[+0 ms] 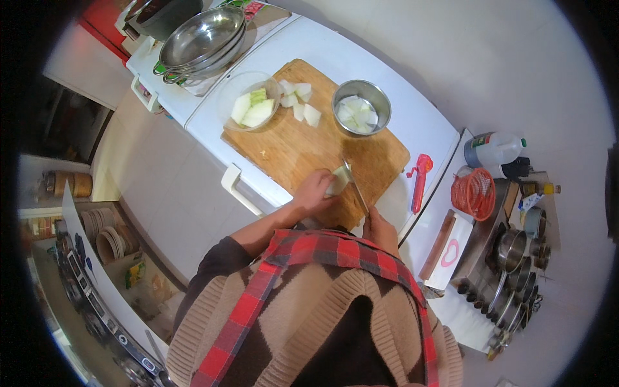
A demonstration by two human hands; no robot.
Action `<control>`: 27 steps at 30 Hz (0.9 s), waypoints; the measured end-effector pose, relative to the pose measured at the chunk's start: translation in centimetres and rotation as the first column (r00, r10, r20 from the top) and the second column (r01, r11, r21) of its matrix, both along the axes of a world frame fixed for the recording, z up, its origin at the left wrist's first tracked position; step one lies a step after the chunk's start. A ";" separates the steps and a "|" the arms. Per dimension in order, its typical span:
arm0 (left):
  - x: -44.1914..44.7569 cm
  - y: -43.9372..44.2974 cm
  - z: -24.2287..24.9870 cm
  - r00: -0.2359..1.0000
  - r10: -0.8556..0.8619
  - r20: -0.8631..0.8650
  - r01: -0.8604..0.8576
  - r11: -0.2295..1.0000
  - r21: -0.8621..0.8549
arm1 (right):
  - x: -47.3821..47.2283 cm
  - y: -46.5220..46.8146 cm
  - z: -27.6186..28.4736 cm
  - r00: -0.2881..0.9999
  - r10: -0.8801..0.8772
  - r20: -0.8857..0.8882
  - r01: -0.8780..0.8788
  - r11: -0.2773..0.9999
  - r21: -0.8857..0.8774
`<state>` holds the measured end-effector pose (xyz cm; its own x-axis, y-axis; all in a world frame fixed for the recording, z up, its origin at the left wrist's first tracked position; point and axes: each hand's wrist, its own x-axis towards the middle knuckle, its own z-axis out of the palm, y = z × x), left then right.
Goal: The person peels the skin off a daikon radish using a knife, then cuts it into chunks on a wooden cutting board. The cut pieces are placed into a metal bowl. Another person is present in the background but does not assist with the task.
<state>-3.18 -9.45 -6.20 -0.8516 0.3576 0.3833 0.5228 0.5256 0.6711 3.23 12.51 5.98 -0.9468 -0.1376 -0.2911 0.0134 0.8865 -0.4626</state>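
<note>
My left hand [315, 192] holds a pale green-white piece of gourd [339, 180] down on a wooden cutting board [285, 150]. In my right hand [379, 227] is a kitchen knife [356, 187], its blade against the right side of that piece. A clear plastic bowl [226, 107] with larger gourd chunks [257, 112] stands at the board's left edge. Several cut gourd slices [296, 94] lie loose beside it. To their right, a steel bowl [340, 113] holds more thin slices [358, 113]. Part of the knife handle is hidden by my fingers.
The board rests on a white chest-like top [358, 53] with a handle [235, 188]. Stacked steel pans [203, 41] stand at the far left. A red-handled tool [420, 184] lies right of the board, near an orange plastic basket [474, 193], a jug [493, 147] and several saucepans [511, 249].
</note>
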 end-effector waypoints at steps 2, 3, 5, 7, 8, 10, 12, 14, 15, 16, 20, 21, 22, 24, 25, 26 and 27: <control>0.0 0.1 0.0 0.999 0.010 0.033 -0.010 1.000 0.024 | 0.1 0.1 -0.2 1.000 0.007 0.008 -0.007 1.000 -0.017; 0.0 0.2 0.0 0.999 0.010 0.048 -0.012 0.999 0.036 | 0.1 0.1 -0.2 1.000 0.015 0.004 -0.015 1.000 -0.025; 0.0 0.3 0.1 0.998 0.014 0.066 -0.017 0.999 0.042 | 0.0 0.1 -0.2 0.999 0.008 0.031 -0.007 0.999 -0.033; -0.1 0.3 0.2 0.997 0.020 0.076 -0.023 0.999 0.038 | -0.1 0.0 0.2 0.998 0.010 0.058 -0.008 1.000 -0.029; -0.1 0.4 0.3 0.997 0.027 0.074 -0.029 0.999 0.030 | -0.3 0.0 0.5 0.998 0.016 0.067 -0.014 1.000 -0.022; -0.2 0.3 0.4 0.997 0.031 0.071 -0.032 0.999 0.018 | -0.8 0.1 1.3 0.994 0.030 0.107 -0.029 1.000 -0.007; -0.2 0.3 0.5 0.998 0.029 0.063 -0.030 0.999 0.010 | -1.4 0.6 2.0 0.986 0.047 0.161 -0.049 0.999 0.006; -0.2 0.2 0.4 0.999 0.031 0.017 -0.031 0.999 0.032 | -2.1 0.9 2.0 0.984 0.061 0.169 -0.060 0.998 -0.012; -0.2 0.2 0.3 0.999 0.033 0.002 -0.033 0.999 0.039 | -2.5 1.0 1.7 0.981 0.064 0.186 -0.063 0.998 -0.010; -0.1 0.2 0.2 0.999 0.040 -0.017 -0.040 0.998 0.043 | -3.0 0.9 1.1 0.981 0.075 0.177 -0.070 0.997 -0.032; 0.0 0.5 -0.2 0.998 0.057 -0.018 -0.056 0.996 0.063 | -3.8 -0.1 -2.5 0.994 0.036 0.107 -0.029 0.998 -0.064; -0.3 0.6 0.0 0.998 0.066 -0.021 -0.065 0.995 0.072 | -4.0 -0.4 -3.3 0.999 0.022 0.042 -0.018 0.997 -0.079; -0.3 0.7 0.2 0.995 0.101 -0.006 -0.101 0.993 0.054 | -4.0 -0.4 -3.9 0.999 0.008 0.053 -0.004 0.998 -0.070; -0.5 0.5 1.3 0.982 0.188 0.031 -0.189 0.982 0.015 | -3.7 -0.1 -4.4 0.998 0.010 0.059 -0.006 0.998 -0.068; -0.8 -0.2 2.1 0.963 0.258 0.073 -0.262 0.964 0.047 | -3.5 0.2 -4.3 1.000 0.021 0.021 -0.019 0.994 -0.109; -1.0 -0.9 3.0 0.941 0.315 0.120 -0.325 0.942 0.077 | -3.2 0.6 -4.0 0.999 0.031 -0.014 -0.032 0.988 -0.148; -1.3 -1.6 4.1 0.912 0.367 0.184 -0.389 0.917 0.095 | -3.1 0.9 -3.6 0.999 0.021 -0.037 -0.027 0.987 -0.159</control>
<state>-4.43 -11.02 -2.09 -0.9665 -0.0457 0.2527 0.1829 0.5679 0.8025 0.11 13.45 2.35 -0.9518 -0.2024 -0.2304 -0.0257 0.8013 -0.5977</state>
